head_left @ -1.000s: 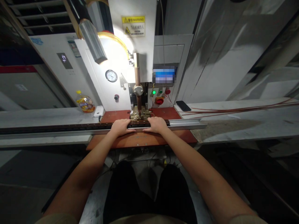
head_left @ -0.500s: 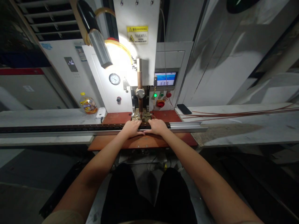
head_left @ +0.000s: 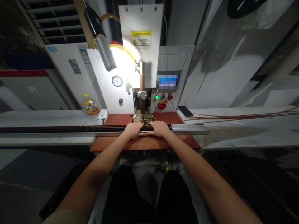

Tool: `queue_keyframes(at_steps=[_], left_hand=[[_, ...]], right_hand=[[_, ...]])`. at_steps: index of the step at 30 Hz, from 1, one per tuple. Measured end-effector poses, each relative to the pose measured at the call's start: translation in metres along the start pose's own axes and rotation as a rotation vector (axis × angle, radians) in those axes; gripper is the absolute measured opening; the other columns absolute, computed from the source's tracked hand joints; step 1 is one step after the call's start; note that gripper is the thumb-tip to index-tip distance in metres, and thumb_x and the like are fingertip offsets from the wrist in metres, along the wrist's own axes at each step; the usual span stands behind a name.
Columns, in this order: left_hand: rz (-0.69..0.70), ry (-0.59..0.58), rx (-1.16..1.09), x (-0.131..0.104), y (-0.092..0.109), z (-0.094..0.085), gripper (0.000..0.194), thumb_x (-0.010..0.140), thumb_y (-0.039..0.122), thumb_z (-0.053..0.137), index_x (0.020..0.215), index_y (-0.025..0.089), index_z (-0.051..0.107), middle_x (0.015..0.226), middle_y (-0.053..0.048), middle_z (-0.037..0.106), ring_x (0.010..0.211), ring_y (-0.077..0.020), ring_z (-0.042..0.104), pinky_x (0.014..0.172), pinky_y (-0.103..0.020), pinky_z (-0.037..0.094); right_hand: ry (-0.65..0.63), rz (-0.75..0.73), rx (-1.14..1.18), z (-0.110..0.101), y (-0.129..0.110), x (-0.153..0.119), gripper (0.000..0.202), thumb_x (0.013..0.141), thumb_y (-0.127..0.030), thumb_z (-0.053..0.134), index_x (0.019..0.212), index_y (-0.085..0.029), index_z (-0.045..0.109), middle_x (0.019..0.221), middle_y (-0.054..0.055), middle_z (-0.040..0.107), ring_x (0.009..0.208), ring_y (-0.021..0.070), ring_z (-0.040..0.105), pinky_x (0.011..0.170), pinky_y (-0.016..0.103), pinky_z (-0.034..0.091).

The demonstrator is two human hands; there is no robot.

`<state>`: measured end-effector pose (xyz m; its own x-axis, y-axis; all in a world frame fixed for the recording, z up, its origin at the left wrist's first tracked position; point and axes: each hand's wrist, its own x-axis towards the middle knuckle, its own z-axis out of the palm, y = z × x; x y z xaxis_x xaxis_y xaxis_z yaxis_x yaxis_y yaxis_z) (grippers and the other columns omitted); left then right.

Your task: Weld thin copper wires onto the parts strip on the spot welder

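Both hands rest on a long metal rail (head_left: pixel 190 128) with dark strips in it, right in front of the machine's copper electrode (head_left: pixel 142 105). My left hand (head_left: pixel 134 130) grips the rail just left of the electrode tip, thumb along the near side and fingers over the top. On the other side, my right hand (head_left: pixel 159 128) holds the rail the same way, the two thumbs nearly meeting. Behind the fingertips sits a small brass fixture (head_left: pixel 137 119), partly hidden by the hands. Under the rail lies a reddish-brown board (head_left: pixel 144 143).
A bottle with a yellow cap (head_left: pixel 90 105) and a white device (head_left: pixel 102 114) stand at the left. To the right lie a phone (head_left: pixel 186 111) and thin copper-coloured rods (head_left: pixel 233 117). A lamp (head_left: pixel 105 51) hangs over the machine's left side.
The whole view has shifted slightly, with the scene appearing a little lower and to the right. Both hands keep their place on the rail.
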<state>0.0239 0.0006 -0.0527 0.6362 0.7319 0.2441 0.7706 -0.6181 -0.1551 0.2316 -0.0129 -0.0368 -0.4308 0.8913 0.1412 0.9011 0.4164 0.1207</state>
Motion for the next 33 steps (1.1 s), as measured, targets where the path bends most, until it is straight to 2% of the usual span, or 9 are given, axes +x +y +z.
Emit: queue_keyframes(at_steps=[7,12,17,21,28,33], left_hand=[[-0.042,-0.026,-0.013,-0.006,-0.007,-0.006,0.075,0.073,0.079,0.046,0.122,0.022,0.051,0.113,-0.013,0.065,0.102,-0.0297,0.062,0.08,-0.036,0.045],[-0.061,-0.069,-0.022,-0.017,-0.019,-0.013,0.074,0.073,0.08,0.043,0.118,0.022,0.054,0.11,-0.014,0.066,0.1,-0.0298,0.061,0.079,-0.036,0.045],[-0.047,-0.024,-0.01,-0.023,-0.023,-0.009,0.073,0.076,0.079,0.04,0.119,0.021,0.053,0.108,-0.013,0.066,0.097,-0.0284,0.062,0.08,-0.036,0.044],[-0.037,0.004,-0.003,-0.022,-0.021,-0.004,0.074,0.078,0.077,0.04,0.123,0.019,0.051,0.109,-0.014,0.065,0.098,-0.0288,0.062,0.081,-0.037,0.044],[-0.077,-0.043,0.001,-0.02,-0.016,-0.008,0.072,0.077,0.076,0.042,0.119,0.018,0.055,0.11,-0.015,0.064,0.099,-0.03,0.06,0.083,-0.039,0.043],[0.016,0.031,-0.014,-0.003,0.005,-0.009,0.076,0.076,0.076,0.046,0.125,0.018,0.05,0.117,-0.016,0.061,0.109,-0.0317,0.055,0.086,-0.04,0.041]], right_hand=[[-0.073,0.044,-0.004,-0.001,0.017,-0.006,0.082,0.069,-0.086,0.041,0.113,-0.019,0.057,0.111,0.016,0.066,0.1,0.0295,0.063,0.082,0.037,0.047],[-0.049,0.048,-0.001,0.001,0.018,-0.009,0.084,0.069,-0.087,0.038,0.113,-0.019,0.057,0.111,0.016,0.066,0.099,0.0296,0.063,0.082,0.036,0.046],[0.013,0.053,-0.002,0.007,0.011,-0.009,0.081,0.072,-0.086,0.035,0.11,-0.017,0.057,0.108,0.017,0.066,0.099,0.0296,0.063,0.083,0.036,0.045],[0.01,0.035,-0.022,0.009,0.011,-0.009,0.079,0.076,-0.083,0.031,0.108,-0.016,0.057,0.106,0.018,0.066,0.097,0.0296,0.063,0.082,0.037,0.045],[0.019,0.032,-0.025,0.006,0.01,-0.009,0.077,0.076,-0.083,0.032,0.107,-0.017,0.057,0.105,0.016,0.067,0.096,0.0291,0.063,0.081,0.036,0.046],[0.015,0.034,-0.005,0.005,0.009,-0.01,0.075,0.077,-0.082,0.036,0.11,-0.017,0.056,0.11,0.017,0.066,0.1,0.0285,0.063,0.083,0.035,0.046]])
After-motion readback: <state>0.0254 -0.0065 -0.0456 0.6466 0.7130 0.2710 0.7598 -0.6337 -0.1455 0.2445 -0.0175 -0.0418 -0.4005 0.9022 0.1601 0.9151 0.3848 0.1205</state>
